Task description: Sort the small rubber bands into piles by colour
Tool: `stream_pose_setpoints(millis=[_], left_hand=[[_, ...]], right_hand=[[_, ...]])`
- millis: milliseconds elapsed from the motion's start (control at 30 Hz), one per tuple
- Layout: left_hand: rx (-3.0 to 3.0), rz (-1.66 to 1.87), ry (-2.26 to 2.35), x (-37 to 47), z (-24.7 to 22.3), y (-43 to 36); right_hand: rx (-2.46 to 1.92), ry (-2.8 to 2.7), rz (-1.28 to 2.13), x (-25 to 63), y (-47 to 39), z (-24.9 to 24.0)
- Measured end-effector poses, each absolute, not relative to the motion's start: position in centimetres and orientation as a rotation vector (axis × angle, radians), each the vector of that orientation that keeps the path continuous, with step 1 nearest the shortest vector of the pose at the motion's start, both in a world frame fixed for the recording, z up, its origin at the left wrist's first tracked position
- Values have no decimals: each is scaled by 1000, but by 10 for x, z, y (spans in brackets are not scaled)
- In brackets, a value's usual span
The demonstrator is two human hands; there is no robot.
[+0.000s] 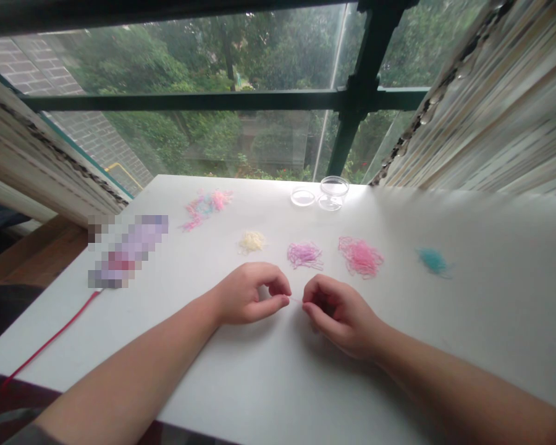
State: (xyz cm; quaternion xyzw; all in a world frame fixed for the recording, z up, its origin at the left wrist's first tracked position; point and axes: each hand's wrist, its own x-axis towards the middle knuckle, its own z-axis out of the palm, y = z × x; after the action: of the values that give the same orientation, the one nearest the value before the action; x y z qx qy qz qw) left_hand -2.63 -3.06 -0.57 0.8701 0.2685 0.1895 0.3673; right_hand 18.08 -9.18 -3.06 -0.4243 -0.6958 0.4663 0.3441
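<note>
Between my two hands a thin pink rubber band (295,300) is stretched, just above the white table. My left hand (256,293) pinches one end between thumb and forefinger. The other end sits in the fingertips of my right hand (338,312). Beyond the hands lie sorted piles of small bands: a cream pile (251,241), a purple pile (304,254), a pink pile (361,256) and a teal pile (432,261). A mixed pile of pink and blue bands (207,207) is farther back on the left.
At the table's (222,383) back edge stand a clear round container (333,194) and a clear lid (303,196). A blurred-out purple item (132,250) with a red cord (50,339) lies on the left. Curtains (491,105) hang beside the window.
</note>
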Motion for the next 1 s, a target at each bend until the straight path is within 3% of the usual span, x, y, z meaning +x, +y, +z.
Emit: stream_pose_setpoints(millis=[1000], left_hand=[[2289, 500, 664, -26, -12, -30]], right_hand=[[-1097, -1815, 1204, 181, -92, -31]])
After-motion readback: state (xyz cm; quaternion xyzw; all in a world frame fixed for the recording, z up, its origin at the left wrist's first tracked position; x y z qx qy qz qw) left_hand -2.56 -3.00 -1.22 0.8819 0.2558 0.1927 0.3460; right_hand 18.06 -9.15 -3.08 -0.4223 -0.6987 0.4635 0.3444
